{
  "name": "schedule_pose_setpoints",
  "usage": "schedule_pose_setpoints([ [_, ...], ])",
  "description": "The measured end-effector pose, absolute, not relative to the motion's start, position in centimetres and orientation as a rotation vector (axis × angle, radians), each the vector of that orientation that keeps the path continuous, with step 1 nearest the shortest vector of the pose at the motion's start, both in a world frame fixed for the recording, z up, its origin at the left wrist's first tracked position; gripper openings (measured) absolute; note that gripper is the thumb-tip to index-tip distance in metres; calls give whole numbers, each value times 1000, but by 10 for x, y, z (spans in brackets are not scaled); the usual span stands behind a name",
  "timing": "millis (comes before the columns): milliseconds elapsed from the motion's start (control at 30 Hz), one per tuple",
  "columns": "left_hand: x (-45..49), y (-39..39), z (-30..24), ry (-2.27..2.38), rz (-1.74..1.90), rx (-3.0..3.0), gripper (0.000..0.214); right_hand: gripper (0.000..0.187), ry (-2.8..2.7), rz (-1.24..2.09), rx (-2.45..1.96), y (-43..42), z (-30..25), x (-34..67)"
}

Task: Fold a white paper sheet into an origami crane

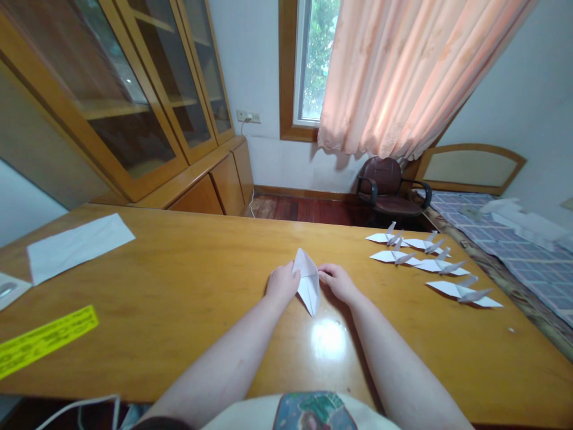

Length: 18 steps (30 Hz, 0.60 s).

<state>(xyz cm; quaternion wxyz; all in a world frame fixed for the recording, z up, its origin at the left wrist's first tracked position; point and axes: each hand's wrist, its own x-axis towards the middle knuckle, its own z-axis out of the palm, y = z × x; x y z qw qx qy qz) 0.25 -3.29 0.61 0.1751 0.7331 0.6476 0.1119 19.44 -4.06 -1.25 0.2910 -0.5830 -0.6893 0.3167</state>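
Note:
A white piece of folded paper [308, 285], a pointed diamond with creases and partly opened flaps, is held just over the middle of the table. My left hand [283, 280] grips its left edge, thumb on the front face. On the other side, my right hand [339, 282] pinches the right edge between thumb and fingers. Several finished white paper cranes stand at the table's right; the nearest paper crane [465, 291] has its wings spread flat.
The wooden table [188, 310] stretches across the view. At its left lie white paper sheets [80, 248], a yellow printed strip [49, 340] and a pale object [11, 291] cut by the frame edge. Beyond are a glass-fronted cabinet [179, 158], a brown armchair [382, 179] and a bed [505, 233].

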Motion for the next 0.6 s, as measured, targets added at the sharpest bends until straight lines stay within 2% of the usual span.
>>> schedule_pose_setpoints([
  [400, -5, -28, 1, 1540, 590, 1922, 35, 12, -1826, 655, -1696, -45, -10, 184],
  [600, -19, -18, -6, 1100, 678, 1727, 49, 10, -1788, 579, -1778, -44, -15, 185],
])
